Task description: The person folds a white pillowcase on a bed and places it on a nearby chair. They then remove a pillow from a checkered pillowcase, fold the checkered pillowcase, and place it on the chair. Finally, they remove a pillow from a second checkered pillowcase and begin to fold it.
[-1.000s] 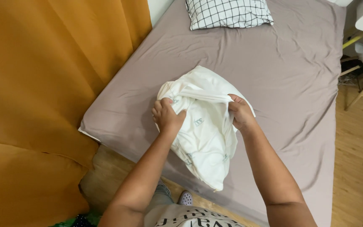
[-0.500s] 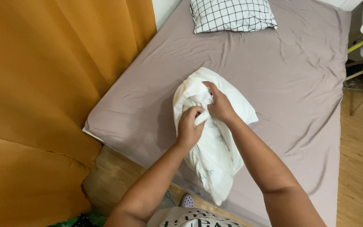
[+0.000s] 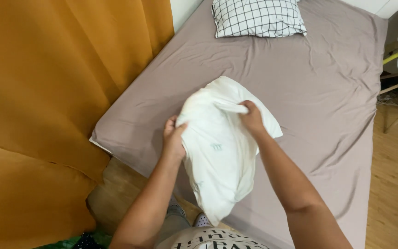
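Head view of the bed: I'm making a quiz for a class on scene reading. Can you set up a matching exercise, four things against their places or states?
Things:
1. white pillow in a white fabric case
2. black-and-white checked pillow
3. orange fabric curtain
4. taupe fitted bed sheet

Places or states:
A. hangs along the left side of the bed
B. gripped by the left hand and right hand
C. stretched over the mattress, lightly wrinkled
D. lies at the far end of the bed

Pairs: 1-B, 2-D, 3-A, 4-C
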